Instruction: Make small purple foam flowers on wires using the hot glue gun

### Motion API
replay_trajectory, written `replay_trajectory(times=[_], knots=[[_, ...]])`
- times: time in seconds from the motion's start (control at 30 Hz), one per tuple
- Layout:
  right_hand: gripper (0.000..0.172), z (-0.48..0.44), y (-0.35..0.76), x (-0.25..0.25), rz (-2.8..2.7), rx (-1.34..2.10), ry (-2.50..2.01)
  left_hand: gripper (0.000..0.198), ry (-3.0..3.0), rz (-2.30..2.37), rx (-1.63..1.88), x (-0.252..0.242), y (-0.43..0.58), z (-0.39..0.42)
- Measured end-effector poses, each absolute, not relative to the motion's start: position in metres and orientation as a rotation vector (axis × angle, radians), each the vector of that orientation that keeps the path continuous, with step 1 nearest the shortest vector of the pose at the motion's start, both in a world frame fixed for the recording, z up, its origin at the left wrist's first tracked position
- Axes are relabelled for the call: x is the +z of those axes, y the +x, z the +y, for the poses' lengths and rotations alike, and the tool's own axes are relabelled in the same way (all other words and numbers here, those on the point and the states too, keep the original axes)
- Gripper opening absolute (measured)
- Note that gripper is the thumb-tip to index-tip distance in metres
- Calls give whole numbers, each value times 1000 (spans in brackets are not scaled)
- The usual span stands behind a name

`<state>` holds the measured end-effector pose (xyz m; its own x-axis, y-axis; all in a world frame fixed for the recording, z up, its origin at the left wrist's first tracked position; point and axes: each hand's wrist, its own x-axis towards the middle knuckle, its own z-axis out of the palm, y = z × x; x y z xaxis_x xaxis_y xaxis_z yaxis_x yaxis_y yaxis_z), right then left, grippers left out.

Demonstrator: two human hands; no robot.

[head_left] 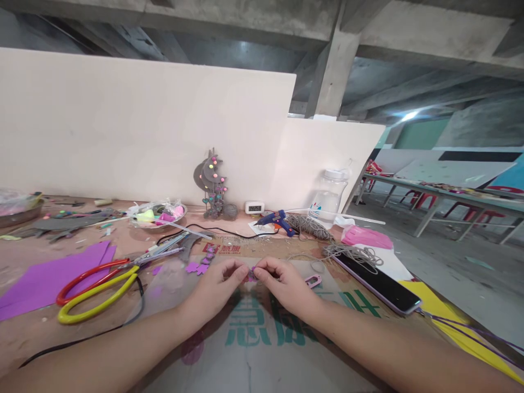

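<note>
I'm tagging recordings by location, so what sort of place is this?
Probably a handcraft workshop, judging by the glue gun, the red-and-yellow-handled scissors and the purple sheets laid out on the worktop.

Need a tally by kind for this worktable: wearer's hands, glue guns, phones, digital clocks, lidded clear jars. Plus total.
Hands: 2 (left hand, right hand)
Blue glue gun: 1
Phone: 1
Digital clock: 1
Lidded clear jar: 1
Total: 6
</note>
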<state>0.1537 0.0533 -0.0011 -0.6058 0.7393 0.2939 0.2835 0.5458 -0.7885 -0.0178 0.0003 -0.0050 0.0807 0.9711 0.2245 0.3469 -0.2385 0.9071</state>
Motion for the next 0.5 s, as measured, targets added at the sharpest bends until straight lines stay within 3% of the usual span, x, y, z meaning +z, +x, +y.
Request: replay_trajectory(times=[0.27, 0.5], knots=[[23, 53, 153, 0, -2199, 919, -828, 24, 1672, 1330, 1143, -4, -17, 0], [22, 52, 153, 0, -2191, 925, -844, 31, 1696, 1332, 1140, -3, -18, 0]])
